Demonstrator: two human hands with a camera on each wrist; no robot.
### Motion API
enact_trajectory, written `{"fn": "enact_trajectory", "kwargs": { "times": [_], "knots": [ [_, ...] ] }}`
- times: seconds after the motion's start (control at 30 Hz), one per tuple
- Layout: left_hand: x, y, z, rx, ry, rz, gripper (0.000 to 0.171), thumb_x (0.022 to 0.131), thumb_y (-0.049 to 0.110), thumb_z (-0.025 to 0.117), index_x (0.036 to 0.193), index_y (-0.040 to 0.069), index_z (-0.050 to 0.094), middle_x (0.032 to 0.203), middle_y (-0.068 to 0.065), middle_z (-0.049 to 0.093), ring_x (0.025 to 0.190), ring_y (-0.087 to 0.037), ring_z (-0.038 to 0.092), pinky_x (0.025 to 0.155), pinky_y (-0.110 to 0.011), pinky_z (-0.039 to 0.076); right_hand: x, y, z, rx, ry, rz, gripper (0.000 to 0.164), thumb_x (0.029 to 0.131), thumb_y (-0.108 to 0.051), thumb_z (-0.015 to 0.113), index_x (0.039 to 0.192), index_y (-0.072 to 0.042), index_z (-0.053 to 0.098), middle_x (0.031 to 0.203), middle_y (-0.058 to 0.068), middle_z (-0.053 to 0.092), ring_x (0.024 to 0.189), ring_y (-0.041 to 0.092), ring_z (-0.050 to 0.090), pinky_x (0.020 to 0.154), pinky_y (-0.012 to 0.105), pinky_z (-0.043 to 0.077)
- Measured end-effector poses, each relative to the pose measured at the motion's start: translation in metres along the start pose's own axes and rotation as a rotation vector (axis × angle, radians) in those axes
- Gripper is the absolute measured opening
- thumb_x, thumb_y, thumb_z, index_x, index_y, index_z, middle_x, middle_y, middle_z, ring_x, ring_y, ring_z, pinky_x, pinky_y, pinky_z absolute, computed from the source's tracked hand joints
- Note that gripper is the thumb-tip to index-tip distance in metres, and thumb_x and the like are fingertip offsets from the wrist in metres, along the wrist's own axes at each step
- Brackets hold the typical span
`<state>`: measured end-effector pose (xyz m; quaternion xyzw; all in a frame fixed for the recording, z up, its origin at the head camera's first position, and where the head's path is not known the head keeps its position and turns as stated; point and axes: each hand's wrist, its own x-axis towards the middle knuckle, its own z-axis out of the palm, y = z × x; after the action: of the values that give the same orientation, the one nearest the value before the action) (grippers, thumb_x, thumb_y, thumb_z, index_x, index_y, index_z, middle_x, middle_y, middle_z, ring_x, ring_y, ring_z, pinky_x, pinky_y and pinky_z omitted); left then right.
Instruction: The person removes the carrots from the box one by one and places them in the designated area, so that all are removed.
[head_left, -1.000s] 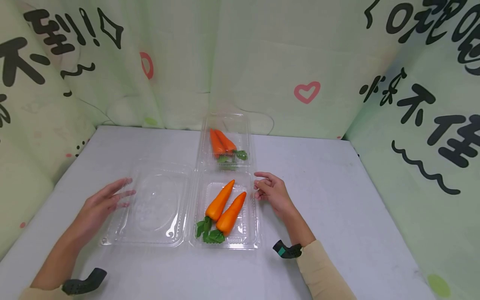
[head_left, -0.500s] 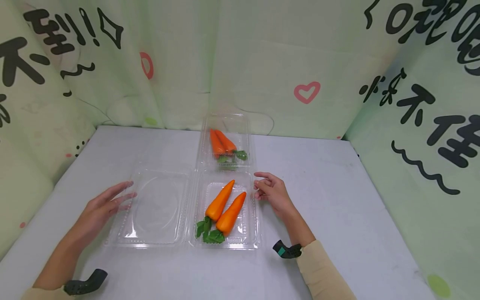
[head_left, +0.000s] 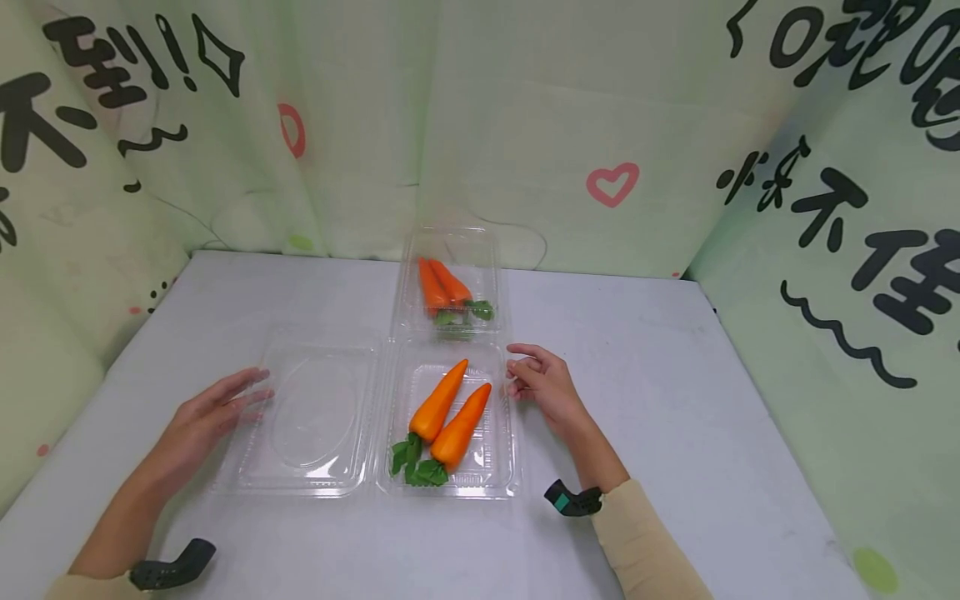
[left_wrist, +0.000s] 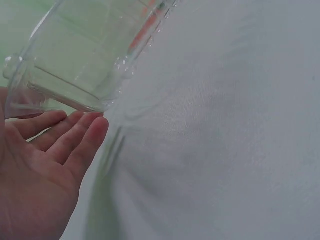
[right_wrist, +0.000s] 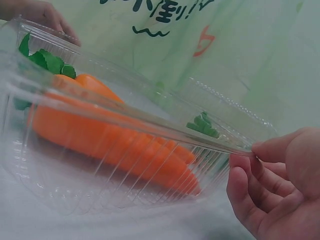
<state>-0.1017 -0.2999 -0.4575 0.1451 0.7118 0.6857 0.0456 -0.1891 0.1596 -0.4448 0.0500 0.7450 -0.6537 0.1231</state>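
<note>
Two orange carrots with green leafy tops (head_left: 462, 427) lie in the base of a clear plastic clamshell container (head_left: 504, 479). Its lid (head_left: 315, 417) is folded out to the left. My left hand (head_left: 202, 425) is at the lid's outer edge; in the left wrist view the straight fingers (left_wrist: 85, 142) touch its clear wall. On the base's right side, my right hand (head_left: 543, 383) pinches the rim between thumb and fingers, as the right wrist view shows (right_wrist: 270, 185).
Behind the base stands a second clear plastic container (head_left: 450, 237) with two more carrots (head_left: 444, 285) in it. All sit on a white table (head_left: 637, 400). Light green curtains (head_left: 525, 125) with black lettering and hearts surround the table on its back and sides.
My left hand has shifted slightly right and toward me, and the lid's outer edge has shifted with it. The right hand and the carrots have stayed in place.
</note>
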Motion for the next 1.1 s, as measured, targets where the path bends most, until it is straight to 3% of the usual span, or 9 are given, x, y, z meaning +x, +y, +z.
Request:
{"fn": "enact_trajectory", "kwargs": {
  "times": [0.23, 0.67, 1.1],
  "knots": [
    [-0.0009, -0.0007, 0.0011, 0.044, 0.012, -0.015, 0.048, 0.102, 0.002, 0.041, 0.148, -0.003, 0.03, 0.136, 0.02, 0.054, 0.116, 0.006, 0.058, 0.089, -0.01, 0.049, -0.0006, -0.0011, 0.0004, 0.003, 0.002, -0.006, 0.037, 0.097, -0.02, 0.059, 0.132, -0.009, 0.054, 0.087, 0.006, 0.063, 0.059, 0.013, 0.059, 0.067, 0.021, 0.058],
    [-0.001, -0.0056, 0.002, 0.134, 0.006, 0.04, 0.051, 0.1, -0.004, 0.042, 0.148, -0.007, 0.026, 0.137, 0.019, 0.053, 0.118, 0.007, 0.056, 0.09, -0.009, 0.049, 0.0, -0.0008, 0.0003, 0.006, 0.0, 0.001, 0.037, 0.097, -0.019, 0.059, 0.131, -0.009, 0.054, 0.084, 0.003, 0.062, 0.059, 0.013, 0.059, 0.066, 0.021, 0.058],
    [-0.002, -0.0068, 0.0058, 0.259, 0.04, -0.043, 0.054, 0.099, 0.006, 0.051, 0.147, -0.005, 0.029, 0.134, 0.025, 0.051, 0.116, 0.014, 0.053, 0.088, -0.006, 0.048, -0.0005, -0.0007, 0.0003, -0.001, 0.007, 0.004, 0.036, 0.097, -0.02, 0.059, 0.131, -0.009, 0.054, 0.085, 0.004, 0.063, 0.06, 0.013, 0.06, 0.066, 0.021, 0.057]
  ]
}}
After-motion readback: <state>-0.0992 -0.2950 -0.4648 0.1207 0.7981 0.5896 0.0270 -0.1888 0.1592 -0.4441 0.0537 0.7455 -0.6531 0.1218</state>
